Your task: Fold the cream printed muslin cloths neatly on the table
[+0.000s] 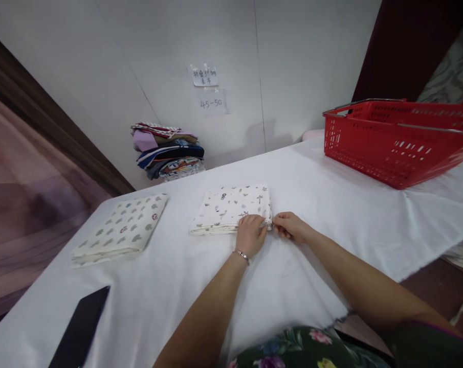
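Observation:
A white folded cloth [231, 204] with small plant and animal prints lies flat in the middle of the white-covered table. My left hand [250, 235], with a bracelet at its wrist, grips the near edge close to the right corner, fingers curled over the top and thumb towards the corner. At that same corner, my right hand [290, 226] pinches the layered edge between thumb and forefinger, its other fingers curled in. The exact bit of fabric between the fingertips is partly hidden. To the left rests another folded cloth [124, 227], cream with grey and a few coloured prints.
A red plastic basket [369, 145] with metal handles stands at the right back. Near the left front lies a flat black object [80, 327]. Beyond the far edge is a stack of folded fabrics [170, 151] against the wall, below two paper notes [211, 104].

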`<state>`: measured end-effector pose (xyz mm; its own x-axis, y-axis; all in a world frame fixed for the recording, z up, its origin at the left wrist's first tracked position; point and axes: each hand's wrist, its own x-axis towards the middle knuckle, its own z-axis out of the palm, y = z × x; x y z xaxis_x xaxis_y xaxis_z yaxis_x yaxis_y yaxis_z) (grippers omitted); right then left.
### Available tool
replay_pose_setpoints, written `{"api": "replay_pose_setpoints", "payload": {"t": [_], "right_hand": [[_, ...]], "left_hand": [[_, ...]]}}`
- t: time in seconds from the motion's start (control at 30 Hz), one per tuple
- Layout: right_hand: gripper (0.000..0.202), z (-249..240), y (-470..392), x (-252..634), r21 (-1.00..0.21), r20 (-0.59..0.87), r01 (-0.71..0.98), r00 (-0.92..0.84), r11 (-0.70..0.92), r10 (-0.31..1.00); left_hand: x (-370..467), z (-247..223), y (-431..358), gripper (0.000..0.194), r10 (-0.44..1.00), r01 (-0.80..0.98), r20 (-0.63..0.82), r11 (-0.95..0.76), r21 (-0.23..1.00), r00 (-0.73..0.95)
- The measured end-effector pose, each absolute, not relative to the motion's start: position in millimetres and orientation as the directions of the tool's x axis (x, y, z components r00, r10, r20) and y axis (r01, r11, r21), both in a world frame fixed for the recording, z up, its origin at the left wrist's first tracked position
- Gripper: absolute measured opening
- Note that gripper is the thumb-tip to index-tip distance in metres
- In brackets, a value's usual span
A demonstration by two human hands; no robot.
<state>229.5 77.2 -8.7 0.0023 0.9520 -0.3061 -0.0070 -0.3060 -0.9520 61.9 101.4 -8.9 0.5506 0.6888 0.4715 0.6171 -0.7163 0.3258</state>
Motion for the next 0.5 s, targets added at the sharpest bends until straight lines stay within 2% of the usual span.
{"api": "replay_pose_setpoints", "payload": {"t": [0.23,0.5], "right_hand": [[0.028,-10.7,77.5,231.2,-0.944,-0.33,-0.007,-0.027,-0.33,0.944],[0.021,-6.6,75.0,228.2,-0.948,-0.317,-0.026,-0.05,-0.318,0.947]], "left_hand": [[61.9,-9.4,101.2,0.012,0.684,0.609,0.487,-0.72,0.332,0.543],[62.5,-8.1,101.3,0.011,0.713,0.594,0.501,-0.694,0.407,0.49]]}}
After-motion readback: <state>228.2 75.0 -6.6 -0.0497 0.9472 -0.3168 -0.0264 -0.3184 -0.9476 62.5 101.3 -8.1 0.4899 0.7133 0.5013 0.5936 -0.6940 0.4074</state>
